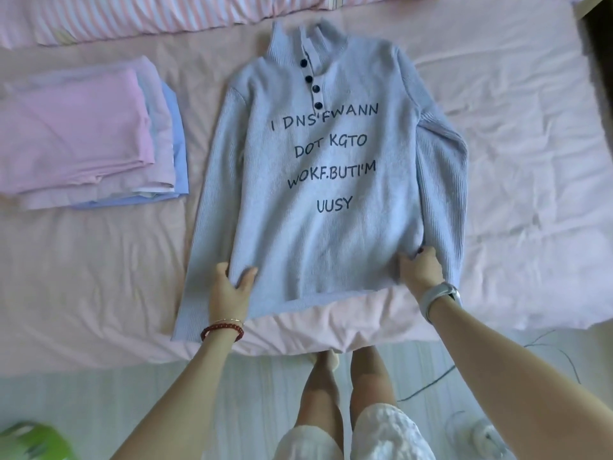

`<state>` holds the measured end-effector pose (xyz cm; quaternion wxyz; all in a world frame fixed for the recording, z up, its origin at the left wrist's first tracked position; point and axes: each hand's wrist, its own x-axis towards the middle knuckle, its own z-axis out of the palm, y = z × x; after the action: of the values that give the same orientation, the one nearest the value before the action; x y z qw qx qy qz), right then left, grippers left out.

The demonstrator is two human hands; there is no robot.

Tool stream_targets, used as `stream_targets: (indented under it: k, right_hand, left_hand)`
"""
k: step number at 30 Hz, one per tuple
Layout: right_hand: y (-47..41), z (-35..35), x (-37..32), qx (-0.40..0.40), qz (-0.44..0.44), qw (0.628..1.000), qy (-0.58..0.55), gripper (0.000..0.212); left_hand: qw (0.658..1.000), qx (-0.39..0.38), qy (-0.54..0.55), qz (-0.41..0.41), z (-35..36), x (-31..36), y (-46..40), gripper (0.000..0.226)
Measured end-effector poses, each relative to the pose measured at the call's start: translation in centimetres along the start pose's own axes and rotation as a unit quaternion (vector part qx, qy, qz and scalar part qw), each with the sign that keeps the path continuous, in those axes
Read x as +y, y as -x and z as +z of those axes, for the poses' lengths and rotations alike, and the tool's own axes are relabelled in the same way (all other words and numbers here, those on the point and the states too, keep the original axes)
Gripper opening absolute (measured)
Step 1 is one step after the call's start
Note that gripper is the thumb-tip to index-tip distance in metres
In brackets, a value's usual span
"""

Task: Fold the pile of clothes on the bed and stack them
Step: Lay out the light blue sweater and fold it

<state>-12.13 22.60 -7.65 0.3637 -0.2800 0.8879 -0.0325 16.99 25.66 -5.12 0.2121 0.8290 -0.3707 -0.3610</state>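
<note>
Both hands pinch the sweater near its hem: the left hand at the lower left corner, the right hand at the lower right. It lies face up on the pink bed, sleeves along its sides. Folded clothes sit stacked to the left, apart.

Sweater front, dark print, four lines: "I DNS'FWANN", "DOT KGTO", "WOKF.BUTI'M", "UUSY".
</note>
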Motion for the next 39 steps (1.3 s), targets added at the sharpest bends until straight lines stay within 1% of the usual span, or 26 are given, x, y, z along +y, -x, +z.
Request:
stream_targets:
  k: [1,3,4,6,8,10,11,12,13,15,16,17,19,22,24,25,26,27,30,32,34,37,38,39]
  right_hand:
    - [-0.2,0.0,0.1,-0.006,-0.001,1.0,-0.018,0.03]
    - [-0.5,-0.2,0.8,0.014,-0.016,0.999,-0.043,0.015]
    - [-0.5,-0.6,1.4,0.032,-0.026,0.998,-0.044,0.013]
    - [-0.4,-1.8,3.0,0.056,-0.045,0.997,-0.014,0.018]
    - [-0.6,-3.1,4.8,0.04,-0.058,0.997,0.03,0.019]
    - [-0.9,-4.1,6.3,-0.002,-0.077,0.995,0.066,0.011]
    - [-0.9,-4.5,6.8,-0.016,-0.088,0.994,0.061,0.007]
    - [-0.9,-4.7,7.1,-0.014,-0.103,0.994,0.043,0.008]
    - [-0.8,-5.1,7.1,0.005,-0.11,0.994,0.013,0.012]
    - [-1.0,-5.7,6.8,0.061,-0.084,0.991,-0.079,0.033]
    - [-1.5,-6.0,6.5,0.07,-0.065,0.989,-0.114,0.041]
    - [-2.0,-6.2,6.1,0.06,-0.038,0.987,-0.146,0.042]
    - [-3.7,-6.5,5.4,0.017,0.002,0.981,-0.194,0.03]
    - [-6.0,-7.0,3.8,-0.036,0.018,0.974,-0.222,0.012]
    - [-7.3,-8.1,2.9,-0.062,-0.011,0.974,-0.216,0.026]
    - [-8.0,-9.0,2.6,-0.061,-0.032,0.975,-0.212,0.024]
    - [-8.7,-10.2,2.5,-0.041,-0.05,0.977,-0.202,0.018]
    - [-9.5,-11.8,2.6,-0.011,-0.067,0.98,-0.188,0.016]
    - [-13.1,-18.1,3.7,0.079,-0.153,0.974,-0.148,0.022]
    - [-16.1,-22.9,4.3,0.128,-0.227,0.958,-0.117,0.024]
    - [-19.6,-27.4,4.2,0.182,-0.322,0.926,-0.071,0.025]
    - [-23.9,-32.5,2.1,0.287,-0.456,0.842,-0.009,0.017]
    - [-25.0,-33.3,1.6,0.316,-0.494,0.81,0.002,0.014]
    - [-25.8,-33.8,1.5,0.344,-0.519,0.782,0.015,0.016]
  left_hand:
    - [1.0,-0.018,-0.001,0.002,0.0,-0.1,-0.2,0.032]
    - [0.999,-0.03,-0.016,0.003,0.2,-0.4,-0.5,0.038]
    - [0.999,-0.027,-0.033,-0.002,0.3,-0.6,-0.7,0.04]
    - [0.996,-0.019,-0.087,-0.024,0.3,-1.3,-0.7,0.043]
    - [0.984,-0.03,-0.168,-0.051,0.4,-1.9,-0.8,0.046]
    - [0.965,-0.048,-0.25,-0.061,0.6,-2.1,-0.6,0.049]
    - [0.955,-0.048,-0.285,-0.057,0.9,-2.0,-0.4,0.055]
    - [0.948,-0.038,-0.314,-0.045,1.2,-1.7,0.0,0.063]
    - [0.943,-0.022,-0.331,-0.024,1.7,-1.2,0.6,0.07]
    - [0.941,0.002,-0.336,0.043,3.0,-0.1,2.1,0.073]
    - [0.94,0.002,-0.334,0.075,3.8,0.6,2.7,0.072]
    - [0.937,-0.011,-0.335,0.098,4.7,1.3,3.4,0.07]
    - [0.931,-0.055,-0.337,0.13,6.7,3.3,4.4,0.066]
    - [0.929,-0.107,-0.322,0.146,10.0,6.9,4.9,0.06]
    - [0.933,-0.123,-0.301,0.154,12.2,9.9,4.9,0.056]
    - [0.935,-0.13,-0.292,0.155,13.4,11.5,4.8,0.055]
    - [0.935,-0.136,-0.287,0.157,14.6,13.1,4.8,0.055]
    - [0.936,-0.139,-0.281,0.161,15.9,14.8,4.8,0.054]
    - [0.934,-0.14,-0.265,0.194,20.4,20.2,4.8,0.056]
    - [0.935,-0.134,-0.253,0.209,23.7,23.9,4.8,0.059]
    - [0.939,-0.114,-0.227,0.233,26.7,27.7,4.5,0.063]
    - [0.936,-0.055,-0.199,0.284,29.8,32.6,3.4,0.069]
    - [0.935,-0.031,-0.194,0.295,30.4,33.8,2.9,0.07]
    - [0.93,-0.01,-0.199,0.309,30.8,34.6,2.2,0.071]
